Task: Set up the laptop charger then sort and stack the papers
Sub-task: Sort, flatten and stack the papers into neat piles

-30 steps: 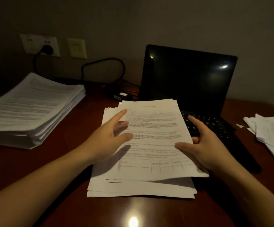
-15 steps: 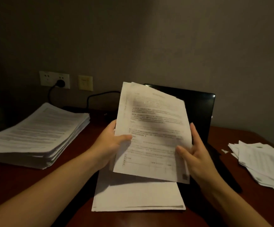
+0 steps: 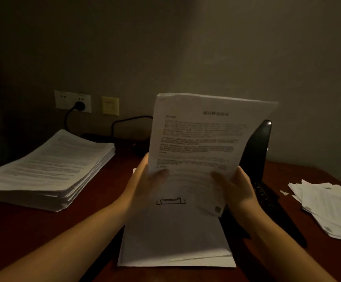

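I hold a bundle of printed papers (image 3: 202, 143) upright above the desk. My left hand (image 3: 145, 186) grips its lower left edge and my right hand (image 3: 236, 190) grips its lower right edge, thumbs on the front page. Below it a flat pile of white sheets (image 3: 175, 245) lies on the desk. The open black laptop (image 3: 257, 151) stands behind the bundle, mostly hidden. The charger plug (image 3: 79, 105) sits in the wall socket and its black cable (image 3: 124, 121) loops along the wall.
A thick stack of papers (image 3: 49, 165) lies at the left of the dark wooden desk (image 3: 23, 231). A loose spread of sheets (image 3: 328, 206) lies at the right edge. A yellowish wall plate (image 3: 110, 105) is beside the socket.
Both hands closed on the top sheets of the centre pile and lifted them from flat to upright. The view tilted upward.
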Motion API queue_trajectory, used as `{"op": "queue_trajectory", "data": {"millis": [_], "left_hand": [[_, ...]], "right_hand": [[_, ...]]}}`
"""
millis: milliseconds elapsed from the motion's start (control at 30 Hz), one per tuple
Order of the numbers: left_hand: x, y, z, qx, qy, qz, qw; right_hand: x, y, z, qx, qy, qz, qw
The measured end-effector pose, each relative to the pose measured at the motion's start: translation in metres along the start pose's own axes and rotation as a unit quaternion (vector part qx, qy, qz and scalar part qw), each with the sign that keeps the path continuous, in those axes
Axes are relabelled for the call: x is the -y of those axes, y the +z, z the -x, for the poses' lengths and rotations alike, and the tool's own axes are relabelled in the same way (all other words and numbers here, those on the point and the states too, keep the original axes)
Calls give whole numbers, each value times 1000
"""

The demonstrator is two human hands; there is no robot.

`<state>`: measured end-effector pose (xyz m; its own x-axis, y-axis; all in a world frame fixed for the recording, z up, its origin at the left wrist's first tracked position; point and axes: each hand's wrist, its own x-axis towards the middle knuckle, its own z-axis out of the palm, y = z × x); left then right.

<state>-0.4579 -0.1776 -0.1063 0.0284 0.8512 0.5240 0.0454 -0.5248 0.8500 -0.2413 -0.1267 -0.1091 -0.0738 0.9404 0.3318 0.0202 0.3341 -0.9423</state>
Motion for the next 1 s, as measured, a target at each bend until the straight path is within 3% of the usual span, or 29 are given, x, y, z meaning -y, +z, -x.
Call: {"op": "queue_trajectory", "data": {"millis": [167, 300, 433, 533, 633, 800, 900, 1000], "left_hand": [[-2, -27, -14, -139, -86, -50, 985], [-16, -61, -20, -176, -108, -90, 974], [-30, -105, -17, -204, -148, -179, 951], [-35, -156, -11, -239, -195, -235, 922], [-40, -208, -1, -226, -231, -316, 892], [-40, -274, 12, -211, -273, -467, 814], [-31, -298, 15, -205, -288, -519, 778], [-21, -305, 19, -190, -304, -569, 740]], "right_hand": [[19, 15, -7, 36, 1, 21, 999], [38, 42, -17, 56, -19, 42, 997], [48, 92, -28, 92, 43, 9, 995], [46, 139, -33, 139, 94, -4, 986], [40, 189, -33, 188, 144, -27, 971], [39, 258, -22, 244, 192, -34, 950], [30, 287, -25, 231, 173, -5, 957], [14, 300, -29, 228, 88, 144, 959]]}}
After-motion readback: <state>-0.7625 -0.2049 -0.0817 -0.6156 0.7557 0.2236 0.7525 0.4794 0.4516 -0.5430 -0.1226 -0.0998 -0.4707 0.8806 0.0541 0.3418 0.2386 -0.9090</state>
